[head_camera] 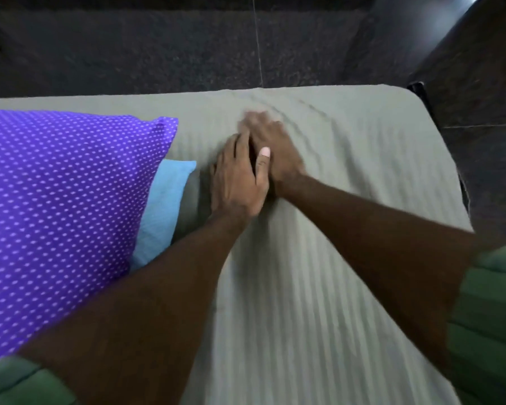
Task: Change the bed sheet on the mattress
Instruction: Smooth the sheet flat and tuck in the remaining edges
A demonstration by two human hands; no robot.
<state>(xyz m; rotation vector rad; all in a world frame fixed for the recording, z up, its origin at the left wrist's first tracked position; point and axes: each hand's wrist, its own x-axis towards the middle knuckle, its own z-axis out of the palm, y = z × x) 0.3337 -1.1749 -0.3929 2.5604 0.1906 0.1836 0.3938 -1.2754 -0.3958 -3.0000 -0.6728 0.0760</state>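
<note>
- Since the grey-green striped sheet point(319, 273) already covers the mattress top, I judge the change nearly done; smoothing remains.
- Left hand point(238, 176) and right hand point(270, 147) lie flat, fingers straight, side by side on the sheet, holding nothing; right fingertips blurred.
- Wrinkles point(298, 112) fan beyond the hands toward the far edge.
- Purple dotted pillow point(62, 206) overlaps a blue pillow point(164, 206), left.
- No brands or writing legible.

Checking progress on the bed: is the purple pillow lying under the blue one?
No, the purple dotted pillow lies on top of the blue pillow.
</note>
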